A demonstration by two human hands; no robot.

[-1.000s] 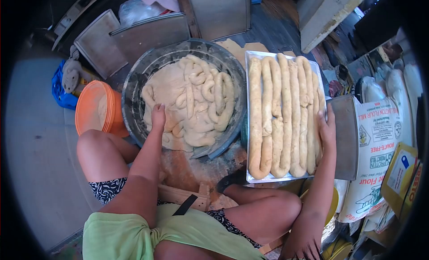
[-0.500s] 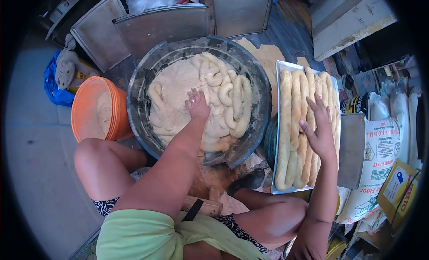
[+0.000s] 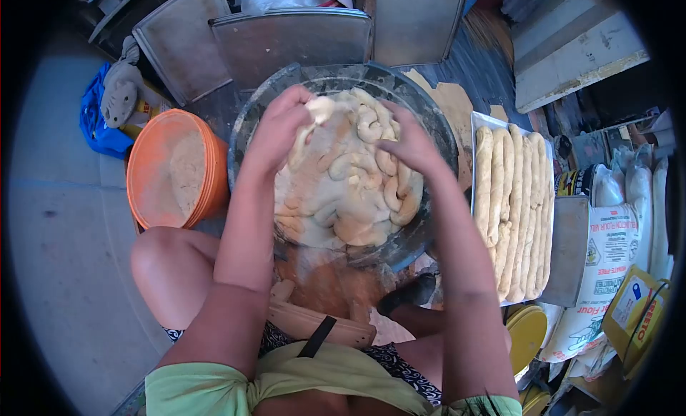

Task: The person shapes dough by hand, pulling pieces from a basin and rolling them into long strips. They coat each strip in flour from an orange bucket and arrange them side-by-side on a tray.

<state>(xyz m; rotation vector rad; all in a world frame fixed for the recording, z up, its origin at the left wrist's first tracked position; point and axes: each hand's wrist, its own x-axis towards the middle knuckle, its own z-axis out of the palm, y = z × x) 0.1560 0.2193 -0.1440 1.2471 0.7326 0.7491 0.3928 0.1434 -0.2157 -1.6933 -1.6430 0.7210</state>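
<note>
Flat metal trays (image 3: 293, 48) are found stood on edge beyond a round, dark basin (image 3: 441, 141), and pieces of brown cardboard (image 3: 451, 101) are noted on the floor to the basin's right. Pale dough (image 3: 304, 209) is contained in the basin, spread as a soft mass with thick ropes coiled and looped over its right side. Both hands are held over the far half of the dough, apart from each other. A raised, stretched piece of it is gripped in the left hand (image 3: 282, 130). The right hand (image 3: 411, 144) is positioned at the coiled ropes, its thumb and fingers spread; firm contact cannot be confirmed. An orange bucket (image 3: 214, 180), partly filled with pale powder (image 3: 187, 174), is placed just beside the basin on the left. Long dough strips (image 3: 484, 180) are laid side by side on a shiny tray (image 3: 477, 121) to the right. Past that tray, a printed flour sack (image 3: 607, 251) and a yellow container (image 3: 636, 309) are recorded. A wooden piece (image 3: 321, 327) is seen between the legs.
</note>
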